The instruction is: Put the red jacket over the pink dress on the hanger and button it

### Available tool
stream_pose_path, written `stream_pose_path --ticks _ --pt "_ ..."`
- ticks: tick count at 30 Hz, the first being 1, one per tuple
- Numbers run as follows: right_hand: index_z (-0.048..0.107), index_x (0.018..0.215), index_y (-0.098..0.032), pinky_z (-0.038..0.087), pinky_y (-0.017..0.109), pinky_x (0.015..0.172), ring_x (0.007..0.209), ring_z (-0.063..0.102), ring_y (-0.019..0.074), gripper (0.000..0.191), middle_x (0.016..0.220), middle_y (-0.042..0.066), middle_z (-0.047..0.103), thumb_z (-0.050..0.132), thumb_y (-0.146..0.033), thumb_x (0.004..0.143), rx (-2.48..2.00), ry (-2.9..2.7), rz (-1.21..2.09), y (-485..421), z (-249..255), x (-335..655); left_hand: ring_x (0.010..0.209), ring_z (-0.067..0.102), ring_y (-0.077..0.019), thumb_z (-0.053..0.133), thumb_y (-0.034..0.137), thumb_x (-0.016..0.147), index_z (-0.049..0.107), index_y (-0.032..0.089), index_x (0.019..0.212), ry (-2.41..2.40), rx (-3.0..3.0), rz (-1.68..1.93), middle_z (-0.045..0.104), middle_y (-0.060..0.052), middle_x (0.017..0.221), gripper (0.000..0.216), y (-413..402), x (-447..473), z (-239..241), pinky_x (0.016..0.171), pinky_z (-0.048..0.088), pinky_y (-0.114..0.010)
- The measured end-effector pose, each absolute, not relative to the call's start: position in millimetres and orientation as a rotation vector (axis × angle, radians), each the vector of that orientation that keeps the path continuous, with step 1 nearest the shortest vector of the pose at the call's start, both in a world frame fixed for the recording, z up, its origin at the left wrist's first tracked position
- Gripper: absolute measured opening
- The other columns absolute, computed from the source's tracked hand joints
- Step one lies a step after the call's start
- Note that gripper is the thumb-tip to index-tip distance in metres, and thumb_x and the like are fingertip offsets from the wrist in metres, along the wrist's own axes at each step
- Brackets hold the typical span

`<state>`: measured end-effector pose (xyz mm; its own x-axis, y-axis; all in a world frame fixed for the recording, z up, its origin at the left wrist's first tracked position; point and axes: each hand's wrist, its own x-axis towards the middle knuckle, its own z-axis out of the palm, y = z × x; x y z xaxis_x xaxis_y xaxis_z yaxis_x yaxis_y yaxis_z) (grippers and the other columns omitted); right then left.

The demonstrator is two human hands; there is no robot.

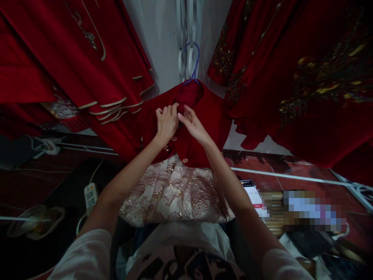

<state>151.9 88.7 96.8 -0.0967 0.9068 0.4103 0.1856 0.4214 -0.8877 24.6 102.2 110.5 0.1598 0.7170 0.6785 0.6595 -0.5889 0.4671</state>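
Observation:
A red jacket (211,109) hangs on a blue hanger (197,58) in front of me. My left hand (168,123) is at its front just under the neck opening, fingers curled and closed on the cloth. Beside it my right hand (192,122) pinches the front edge of the jacket between thumb and fingers; the fingertips are partly hidden. Flower-shaped gold buttons (184,160) sit lower on the jacket front. Below the jacket hem spreads a shiny pale pink brocade skirt (175,190), reaching to my lap.
Red embroidered garments hang on the left (110,70) and right (262,77). A white power strip (91,195) and a clear plastic bowl (36,221) lie at lower left. To the right are a lit phone (253,194), a white rack bar (288,175) and blurred-out items.

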Motion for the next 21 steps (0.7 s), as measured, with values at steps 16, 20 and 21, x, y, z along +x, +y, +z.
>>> stream_pose_path --ticks 16,20,21 --pt "0.045 0.124 -0.001 0.033 0.058 0.101 0.122 0.048 0.039 0.077 0.12 0.031 0.052 0.018 -0.066 0.093 -1.691 -1.317 -0.198 139 121 227 0.122 0.047 -0.0404 0.057 0.024 0.078 0.058 0.012 0.113 2.17 2.204 1.004 0.062 -0.019 0.113 0.037 158 -87 172 0.104 0.029 -0.057" --pt "0.058 0.105 -0.001 0.042 0.052 0.092 0.108 0.058 0.0365 0.076 0.101 0.029 0.061 0.018 -0.065 0.094 -1.753 -1.335 -0.06 155 115 240 0.115 0.053 -0.0304 0.054 0.021 0.078 0.061 0.015 0.107 1.987 2.007 1.292 0.066 -0.012 0.104 0.029 171 -102 170 0.103 0.036 -0.047" --pt "0.06 0.101 -0.003 0.044 0.049 0.09 0.104 0.06 0.0351 0.074 0.096 0.027 0.063 0.02 -0.065 0.094 -1.764 -1.366 -0.032 155 111 243 0.11 0.056 -0.0281 0.056 0.022 0.077 0.063 0.014 0.101 1.873 1.947 1.308 0.068 -0.011 0.098 0.026 172 -103 164 0.101 0.039 -0.044"
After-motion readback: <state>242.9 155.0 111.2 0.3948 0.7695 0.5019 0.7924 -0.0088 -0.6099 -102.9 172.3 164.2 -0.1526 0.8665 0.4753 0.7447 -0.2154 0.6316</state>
